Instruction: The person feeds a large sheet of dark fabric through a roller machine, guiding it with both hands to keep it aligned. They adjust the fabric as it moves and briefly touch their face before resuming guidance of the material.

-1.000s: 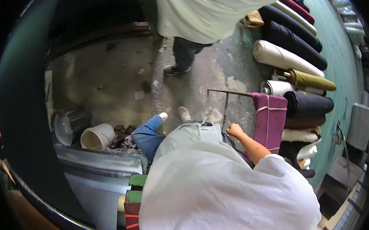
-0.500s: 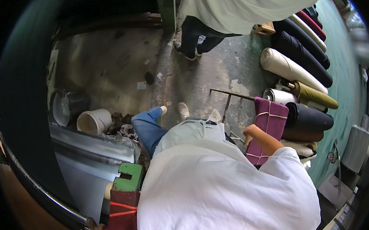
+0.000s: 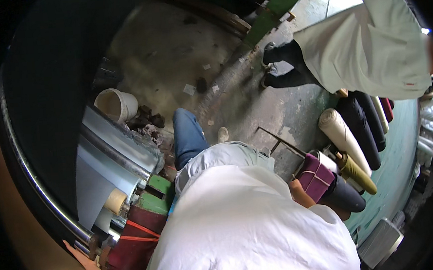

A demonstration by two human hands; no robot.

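Observation:
My left hand (image 3: 82, 256) reaches out at the lower left with its fingers stretched, open, against or just beside a brown surface whose kind I cannot make out. Right by it is the end of a long shiny metal bar (image 3: 44, 189), which runs along a dark sheet (image 3: 40, 122). A dark red wrapped block (image 3: 139, 230) tied with orange cord lies between that hand and my body. My right hand (image 3: 295, 185) is low at my right side, partly behind my white shirt, next to a purple padded block (image 3: 316, 177) bound with cord. Its fingers are hidden.
Fabric rolls in white (image 3: 345, 138), black (image 3: 362, 130) and olive (image 3: 356, 175) lie at the right. Another person (image 3: 366, 54) stands ahead. A white bucket (image 3: 118, 105), a green metal bracket (image 3: 156, 193) and a metal roller (image 3: 115, 154) are at the left.
The view has turned, so the other person appears further right. My left arm is stretched further out, its fingers more extended. My right hand has drawn in nearer my body.

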